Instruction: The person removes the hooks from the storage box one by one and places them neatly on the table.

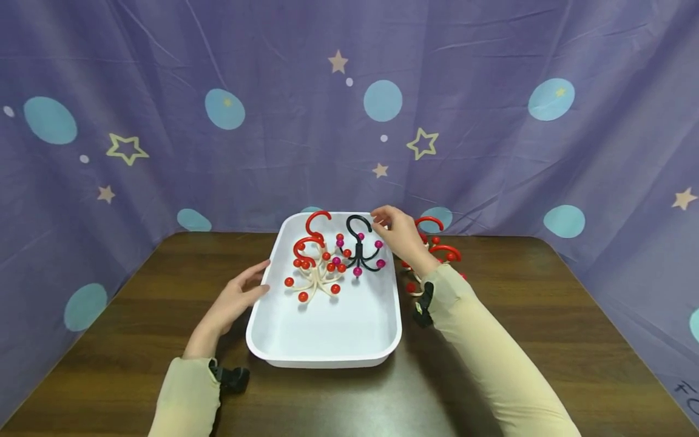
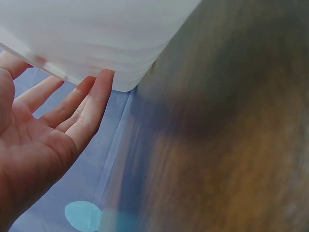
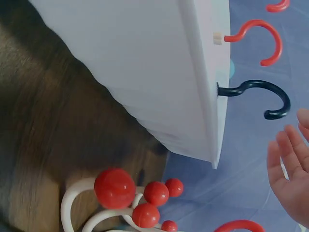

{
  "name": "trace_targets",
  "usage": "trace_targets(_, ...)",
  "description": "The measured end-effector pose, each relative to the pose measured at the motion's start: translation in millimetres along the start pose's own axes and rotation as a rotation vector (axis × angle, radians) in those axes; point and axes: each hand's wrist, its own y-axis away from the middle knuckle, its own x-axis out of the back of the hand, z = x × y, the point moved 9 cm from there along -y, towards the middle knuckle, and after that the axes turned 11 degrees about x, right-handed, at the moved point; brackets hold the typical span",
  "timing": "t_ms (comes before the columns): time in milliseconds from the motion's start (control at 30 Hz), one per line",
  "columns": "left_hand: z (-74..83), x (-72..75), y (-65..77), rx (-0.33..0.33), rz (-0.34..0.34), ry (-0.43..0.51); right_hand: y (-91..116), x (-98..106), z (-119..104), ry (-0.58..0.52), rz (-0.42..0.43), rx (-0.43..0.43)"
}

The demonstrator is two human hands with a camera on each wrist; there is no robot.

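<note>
A white plastic tray [image 1: 322, 340] stands on the table. In it, upright, are a black multi-arm hook hanger [image 1: 358, 250] with magenta balls and two cream hook hangers [image 1: 315, 276] with red hooks and red balls. My left hand [image 1: 232, 303] is at the tray's left side; in the left wrist view its fingers [image 2: 99, 96] spread along the tray wall. Above the tray's far right part is my right hand [image 1: 401, 237], close to the black hook [image 3: 275, 92] but apart from it, fingers loosely bent and holding nothing.
Right of the tray, partly hidden by my right arm, stand more cream hangers with red hooks [image 1: 448, 250] and red balls [image 3: 115, 188]. A purple curtain [image 1: 306, 121] hangs behind the wooden table [image 1: 524, 303].
</note>
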Motion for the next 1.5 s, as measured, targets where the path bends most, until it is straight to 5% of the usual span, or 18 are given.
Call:
trace_targets(267,-1.0,-2.6,0.8,0.005,-0.014,0.016,-3.8,-18.3,11.1,-0.058,-0.043,-0.091)
trace_targets(733,0.3,-1.7,-1.6,-0.004,-0.017,0.034,-7.9,-27.7,13.0,-0.101,-0.092,-0.109)
trace_targets(1500,-2.3,-1.4,-2.8,0.018,-0.011,0.023,-9.7,-12.3,4.9,-0.192,-0.044,-0.130)
